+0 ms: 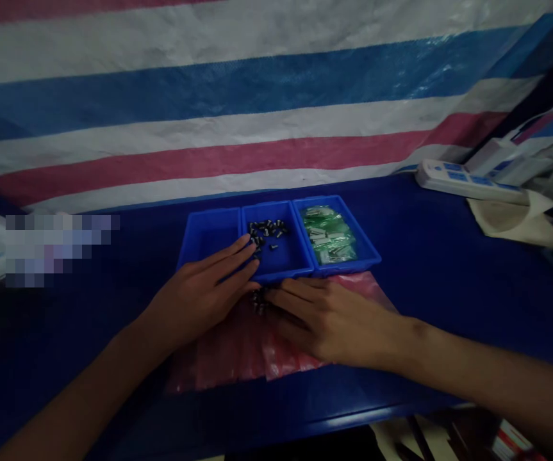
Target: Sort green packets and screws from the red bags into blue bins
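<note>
My left hand (213,282) reaches over the left and middle blue trays, its fingers stretched out. The fingertips lie at the black screws (269,227) in the middle tray (286,259). Below that tray's front rim, a small cluster of black screws (259,301) sits between my left thumb and my right fingertips. My right hand (314,314) rests over red plastic bags (228,358), fingers bent together and touching the cluster; its thumb is mostly hidden. The left tray (211,230) shows a bare floor, partly covered by my left hand.
Green-tinted bags of metal parts (328,234) fill the right tray (367,255). A white power strip (468,182) with plugs and cables lies at the back right, near a beige cloth-like piece (492,221). A striped tarpaulin (238,83) hangs behind the blue table (449,282).
</note>
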{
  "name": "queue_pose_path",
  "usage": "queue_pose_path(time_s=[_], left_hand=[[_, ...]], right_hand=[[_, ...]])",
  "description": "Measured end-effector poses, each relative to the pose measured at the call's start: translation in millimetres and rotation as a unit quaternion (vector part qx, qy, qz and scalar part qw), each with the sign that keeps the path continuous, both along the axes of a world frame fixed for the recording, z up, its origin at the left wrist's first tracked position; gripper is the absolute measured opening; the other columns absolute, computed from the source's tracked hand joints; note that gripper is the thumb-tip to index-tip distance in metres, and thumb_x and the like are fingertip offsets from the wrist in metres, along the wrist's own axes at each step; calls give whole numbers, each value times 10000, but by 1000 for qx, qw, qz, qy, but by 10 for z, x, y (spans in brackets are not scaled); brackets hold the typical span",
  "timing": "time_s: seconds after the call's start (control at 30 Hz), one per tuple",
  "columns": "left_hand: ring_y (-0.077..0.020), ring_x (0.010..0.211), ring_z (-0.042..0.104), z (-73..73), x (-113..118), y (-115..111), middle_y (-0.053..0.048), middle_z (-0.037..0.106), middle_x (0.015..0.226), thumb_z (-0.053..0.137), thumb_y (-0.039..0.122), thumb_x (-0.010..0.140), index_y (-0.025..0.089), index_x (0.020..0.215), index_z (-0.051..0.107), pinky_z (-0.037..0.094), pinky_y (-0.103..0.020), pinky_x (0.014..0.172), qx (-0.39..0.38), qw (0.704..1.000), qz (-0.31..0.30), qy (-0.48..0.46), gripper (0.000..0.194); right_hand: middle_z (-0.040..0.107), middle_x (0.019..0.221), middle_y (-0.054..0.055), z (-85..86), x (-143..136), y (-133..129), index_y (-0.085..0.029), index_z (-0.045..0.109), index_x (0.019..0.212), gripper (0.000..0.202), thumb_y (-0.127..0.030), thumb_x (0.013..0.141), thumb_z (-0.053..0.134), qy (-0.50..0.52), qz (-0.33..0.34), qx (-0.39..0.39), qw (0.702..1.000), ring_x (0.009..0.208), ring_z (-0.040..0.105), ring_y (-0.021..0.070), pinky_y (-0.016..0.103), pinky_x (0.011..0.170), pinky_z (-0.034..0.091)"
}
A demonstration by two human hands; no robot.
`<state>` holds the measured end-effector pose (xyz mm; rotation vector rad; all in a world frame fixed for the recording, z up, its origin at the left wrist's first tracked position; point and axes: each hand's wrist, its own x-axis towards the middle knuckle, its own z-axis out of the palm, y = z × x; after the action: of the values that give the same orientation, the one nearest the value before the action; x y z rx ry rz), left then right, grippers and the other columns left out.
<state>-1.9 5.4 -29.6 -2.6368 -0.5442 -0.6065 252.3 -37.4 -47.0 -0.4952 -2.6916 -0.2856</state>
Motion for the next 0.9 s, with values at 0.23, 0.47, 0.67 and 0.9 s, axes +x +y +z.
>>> queue_pose_path(time_s=[0.23,0.47,0.67,0.9], left_hand=[[-269,1384,624,22,3,2,-179,733,1335,449,157,1119,52,1252,662,613,-385,1123,-6,1000,-9,5,272],[-265,1379,630,33,32,1,-168,745,1316,460,167,1120,43,1258,671,592,-359,1143,1,1000,-9,1,281],[-260,1395,617,33,34,-2,-153,745,1323,466,136,1106,66,1256,679,579,-354,1162,-9,1000,-15,-16,269],[-275,1424,590,13,-10,14,-164,725,1358,487,116,1086,78,1321,652,594,-387,1150,-28,999,-12,-11,290]], right_hand=[[730,982,105,39,-84,111,-150,661,891,205,-78,1035,533,-2,34,53,998,817,679,208,325,650,544],[698,881,65,-11,-105,164,-158,644,926,204,-65,1038,501,3,61,65,996,750,659,185,313,546,482],[687,884,74,-18,-105,182,-158,620,855,190,-63,1007,559,5,67,54,996,746,655,185,313,544,486],[710,842,71,-11,-148,177,-168,630,816,282,-58,1030,484,49,89,61,993,727,660,182,315,571,507]])
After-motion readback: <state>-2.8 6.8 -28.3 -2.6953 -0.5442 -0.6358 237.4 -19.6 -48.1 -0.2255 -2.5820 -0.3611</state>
